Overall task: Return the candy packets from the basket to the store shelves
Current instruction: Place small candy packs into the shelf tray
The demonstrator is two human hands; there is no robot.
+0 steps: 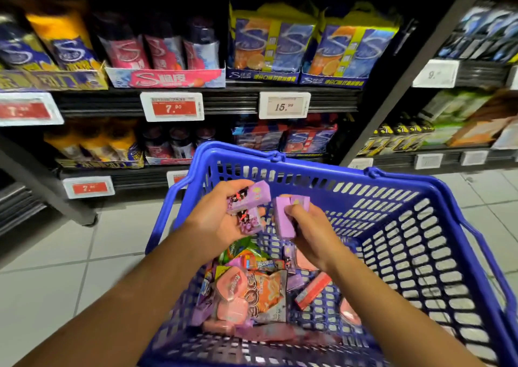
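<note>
Head view: over the blue basket (437, 187), the left hand (215, 220) grips two purple candy boxes (249, 204) and the right hand (308, 229) pinches another (284, 220); both grips should hold firm while lifting toward the far shelves (224, 101).

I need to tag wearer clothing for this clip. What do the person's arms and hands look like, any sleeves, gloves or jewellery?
Left hand and right hand are both bare: no gloves, rings, watch or bracelets visible. Both forearms are uncovered to the frame edge; no sleeve shows.

Left grip (224, 215), right grip (305, 226) both clenched
</note>
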